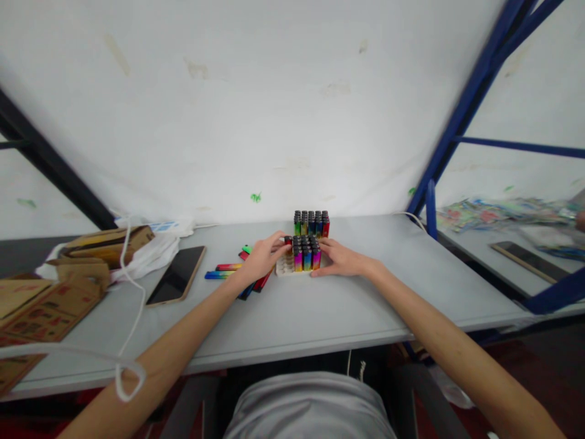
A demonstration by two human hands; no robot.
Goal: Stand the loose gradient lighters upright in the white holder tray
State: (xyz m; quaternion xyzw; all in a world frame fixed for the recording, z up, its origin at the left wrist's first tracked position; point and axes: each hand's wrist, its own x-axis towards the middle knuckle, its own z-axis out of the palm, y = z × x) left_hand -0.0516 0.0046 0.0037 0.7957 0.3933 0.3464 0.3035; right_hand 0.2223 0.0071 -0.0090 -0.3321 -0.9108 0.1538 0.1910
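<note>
A white tray with holes [284,267] holds upright lighters [307,258] in rainbow colours with black tops; holes along its left side are bare. My left hand [262,257] pinches a red lighter [287,241] with a dark top over the left part of this tray. Against the right side of the tray and lighters rests my right hand [340,258], thumb and fingers spread apart; its fingertips are partly hidden. Loose lighters [220,275] in red, blue and green lie left of the tray, partly covered by my left hand and forearm.
Behind the tray stands another block of upright lighters [311,224], near the wall. A phone [177,275], cardboard boxes [50,305] and a white cable [132,280] are on the left. Blue frame posts [461,110] rise at right, with plastic packets [493,213] and another phone [530,261] beyond.
</note>
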